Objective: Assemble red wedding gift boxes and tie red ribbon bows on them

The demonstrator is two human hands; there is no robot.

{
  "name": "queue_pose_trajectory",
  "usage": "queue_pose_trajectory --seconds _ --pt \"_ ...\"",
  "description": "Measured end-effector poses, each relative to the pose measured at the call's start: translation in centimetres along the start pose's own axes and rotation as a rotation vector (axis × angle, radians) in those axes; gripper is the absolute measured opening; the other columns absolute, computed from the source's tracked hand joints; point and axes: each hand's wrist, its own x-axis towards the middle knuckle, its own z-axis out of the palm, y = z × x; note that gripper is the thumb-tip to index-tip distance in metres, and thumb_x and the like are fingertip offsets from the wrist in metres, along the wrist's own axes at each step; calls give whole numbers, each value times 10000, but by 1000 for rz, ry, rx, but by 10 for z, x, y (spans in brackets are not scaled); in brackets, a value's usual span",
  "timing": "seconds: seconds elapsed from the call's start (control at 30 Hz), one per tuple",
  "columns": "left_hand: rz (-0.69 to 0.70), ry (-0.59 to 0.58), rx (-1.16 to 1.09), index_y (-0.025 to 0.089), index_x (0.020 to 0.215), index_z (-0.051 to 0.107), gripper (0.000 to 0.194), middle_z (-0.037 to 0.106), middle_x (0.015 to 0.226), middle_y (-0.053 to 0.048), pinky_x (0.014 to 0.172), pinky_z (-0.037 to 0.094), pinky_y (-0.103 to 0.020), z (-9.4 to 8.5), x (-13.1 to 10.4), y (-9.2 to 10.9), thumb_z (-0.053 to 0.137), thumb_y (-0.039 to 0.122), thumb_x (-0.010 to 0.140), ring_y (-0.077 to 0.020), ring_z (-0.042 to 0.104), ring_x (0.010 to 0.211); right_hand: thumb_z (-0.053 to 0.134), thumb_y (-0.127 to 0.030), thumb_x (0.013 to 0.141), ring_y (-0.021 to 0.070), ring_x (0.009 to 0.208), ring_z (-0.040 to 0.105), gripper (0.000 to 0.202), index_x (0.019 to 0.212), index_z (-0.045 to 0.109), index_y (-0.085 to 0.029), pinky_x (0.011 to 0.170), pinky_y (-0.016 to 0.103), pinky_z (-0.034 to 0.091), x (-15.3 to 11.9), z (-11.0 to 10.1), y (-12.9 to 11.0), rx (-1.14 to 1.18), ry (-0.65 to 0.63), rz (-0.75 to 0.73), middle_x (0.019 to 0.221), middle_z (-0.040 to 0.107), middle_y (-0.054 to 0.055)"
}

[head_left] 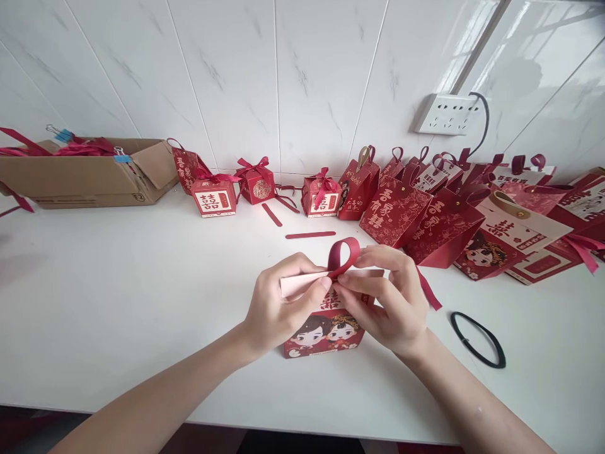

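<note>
A red and cream gift box (326, 334) with two cartoon faces on its front stands upright on the table before me. From its top edge rises a red strap (350, 252) bent into a loop. My left hand (288, 302) pinches the box's top edge at the foot of the loop, thumb in front. On the other side, my right hand (392, 296) presses its thumb and fingers together on the strap's ends at the same edge. The fingers partly cover the box's upper front, and what lies between the right fingertips is partly hidden.
Finished-looking red boxes (397, 208) crowd the right rear. Small bow-tied boxes (215, 195) stand along the wall. A cardboard box (94, 183) with red ribbons is at left. Loose red strips (311, 235) lie mid-table; a black elastic loop (478, 339) lies right. A power strip (447, 115) hangs behind.
</note>
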Motion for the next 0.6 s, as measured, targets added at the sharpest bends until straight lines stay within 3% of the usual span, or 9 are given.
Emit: queue_pose_trajectory --seconds 0.3,0.47,0.6 --pt "-39 -18 -82 180 730 587 98 556 702 27 580 418 -182 -1 0 -1 551 200 818 -79 535 646 650 -51 728 172 761 560 197 806 538 -194 536 296 500 0 1 -4 -7 -3 20 875 514 62" --pt "7 -46 -93 171 779 575 29 554 719 8 611 440 -215 0 1 -2 566 197 788 -105 534 659 609 -51 757 156 743 559 174 834 548 -194 516 271 486 0 -2 -3 22 -32 10 870 517 61" --pt "-5 -18 -57 163 767 573 50 568 723 -9 603 446 -220 1 1 -1 590 210 773 -116 546 660 583 -77 772 141 704 562 160 854 541 -208 536 267 488 -1 -2 -4 139 -76 142 834 544 37"
